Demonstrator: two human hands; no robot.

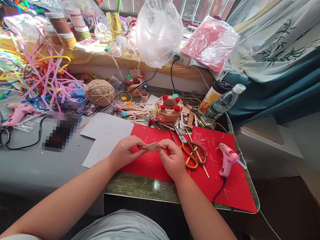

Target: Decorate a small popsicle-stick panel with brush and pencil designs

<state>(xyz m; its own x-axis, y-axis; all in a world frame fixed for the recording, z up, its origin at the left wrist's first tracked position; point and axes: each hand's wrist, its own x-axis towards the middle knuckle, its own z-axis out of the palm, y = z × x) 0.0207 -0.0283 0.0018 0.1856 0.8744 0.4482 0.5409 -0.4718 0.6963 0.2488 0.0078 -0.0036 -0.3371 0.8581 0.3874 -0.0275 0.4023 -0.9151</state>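
Observation:
Both hands meet over the red sheet and pinch a small, flat, pale wooden piece, perhaps joined craft sticks; its exact form is too small to tell. My left hand grips its left end between thumb and fingers. At the opposite end, my right hand is closed on it the same way. Orange-handled scissors lie just right of my right hand, across thin wooden sticks. Behind the hands stands a craft-stick box with red flowers on its rim.
A pink glue gun rests on the right red sheet, its cord trailing off the front edge. White paper, a twine ball and another pink glue gun lie leftward. A water bottle stands at the back right.

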